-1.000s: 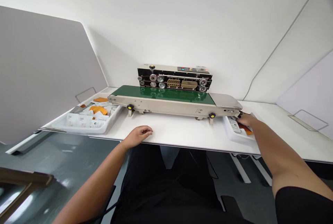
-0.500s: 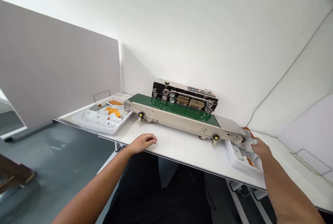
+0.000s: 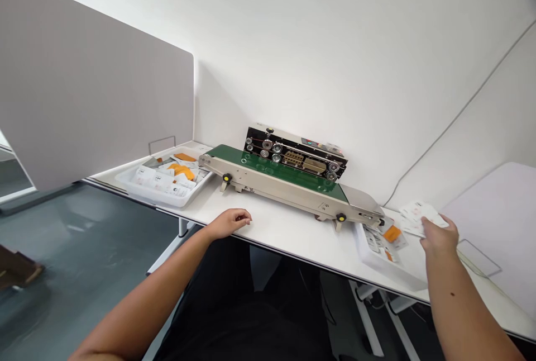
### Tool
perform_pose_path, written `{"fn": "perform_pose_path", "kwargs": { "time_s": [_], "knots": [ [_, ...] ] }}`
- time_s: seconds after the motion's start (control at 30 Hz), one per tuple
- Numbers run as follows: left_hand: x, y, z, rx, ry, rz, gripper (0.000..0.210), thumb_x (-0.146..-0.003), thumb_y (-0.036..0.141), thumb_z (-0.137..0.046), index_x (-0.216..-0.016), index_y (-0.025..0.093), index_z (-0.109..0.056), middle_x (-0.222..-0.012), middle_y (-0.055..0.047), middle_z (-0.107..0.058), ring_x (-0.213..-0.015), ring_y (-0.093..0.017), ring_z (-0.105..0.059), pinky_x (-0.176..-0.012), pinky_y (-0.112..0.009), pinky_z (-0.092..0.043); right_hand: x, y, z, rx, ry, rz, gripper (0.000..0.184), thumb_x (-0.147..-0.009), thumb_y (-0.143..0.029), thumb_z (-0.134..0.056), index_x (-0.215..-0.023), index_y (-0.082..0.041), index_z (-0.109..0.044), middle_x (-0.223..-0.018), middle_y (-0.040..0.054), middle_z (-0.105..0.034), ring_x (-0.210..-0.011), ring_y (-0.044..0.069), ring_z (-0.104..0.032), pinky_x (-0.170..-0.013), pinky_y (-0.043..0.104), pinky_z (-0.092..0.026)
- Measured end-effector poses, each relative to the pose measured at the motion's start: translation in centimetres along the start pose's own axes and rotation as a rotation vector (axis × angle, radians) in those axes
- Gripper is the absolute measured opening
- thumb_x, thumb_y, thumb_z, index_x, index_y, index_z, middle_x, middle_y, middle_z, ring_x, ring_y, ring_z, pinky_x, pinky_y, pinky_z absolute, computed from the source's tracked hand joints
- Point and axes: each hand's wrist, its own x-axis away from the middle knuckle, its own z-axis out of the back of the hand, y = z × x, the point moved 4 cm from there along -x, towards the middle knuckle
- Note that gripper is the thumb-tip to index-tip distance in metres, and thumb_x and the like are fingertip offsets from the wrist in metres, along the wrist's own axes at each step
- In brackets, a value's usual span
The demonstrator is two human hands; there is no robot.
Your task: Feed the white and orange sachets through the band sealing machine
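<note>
My right hand [image 3: 439, 235] is closed on several flat white packets [image 3: 421, 214], fanned out above the table at the far right. Just left of it stands a white bin [image 3: 402, 272], with white and orange packets inside. An orange packet [image 3: 392, 233] lies on top near the bin's back, by the conveyor's end. At the table's front edge rests my left hand [image 3: 228, 223], its fingers loosely curled, nothing seen in them. In front of both hands runs a band sealer [image 3: 295, 154] with a green conveyor belt [image 3: 234, 155].
A white tray [image 3: 184, 200] of white and orange packets stands at the conveyor's left end. A grey partition [image 3: 104, 87] rises behind that tray. On the right, another pale panel [image 3: 506, 215] borders the table [image 3: 276, 232]. A cable [image 3: 435, 140] runs down the wall.
My right hand has left the right bin and moved to the right, now with white packets spread in it. My left hand has stayed in place. The view has shifted slightly.
</note>
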Motion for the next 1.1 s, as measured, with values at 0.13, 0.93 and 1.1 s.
{"fn": "perform_pose_path", "kwargs": {
  "time_s": [0.13, 0.93, 1.1],
  "knots": [
    [-0.1, -0.1, -0.1, -0.025, 0.038, -0.017, 0.03, -0.088, 0.045, -0.06, -0.095, 0.02, -0.074, -0.094, -0.005, -0.075, -0.089, -0.023, -0.066, -0.079, -0.029, -0.049, 8.9, -3.3, -5.4, -0.124, -0.204, 0.124, 0.066, -0.06, -0.022, -0.08, -0.123, -0.025, -0.063, -0.118, 0.0148, -0.071, -0.097, 0.031, -0.073, -0.084, 0.054, -0.059],
    [-1.8, -1.2, -1.5, -0.4, 0.142, -0.129, 0.061, -0.082, 0.044, -0.071, -0.138, 0.023, -0.058, -0.141, -0.013, -0.061, -0.132, -0.035, -0.054, -0.115, -0.045, -0.041, 43.8, 2.0, -20.9, 0.389, -1.371, 0.729, 0.04, -0.094, -0.029, -0.057, -0.133, -0.03, -0.062, -0.143, 0.0066, -0.059, -0.14, 0.029, -0.042, -0.119, 0.064, -0.01],
    [-1.7, -1.4, -1.4, -0.378, 0.119, -0.073, 0.063, -0.082, 0.043, -0.071, -0.139, 0.02, -0.057, -0.145, -0.016, -0.058, -0.136, -0.037, -0.051, -0.117, -0.048, -0.037, 43.3, 2.0, -20.8, 0.262, -1.274, 0.751, 0.043, -0.083, -0.006, -0.05, -0.113, -0.027, -0.072, -0.123, 0.0037, -0.072, -0.121, 0.023, -0.059, -0.122, 0.058, -0.014]
  ]
}}
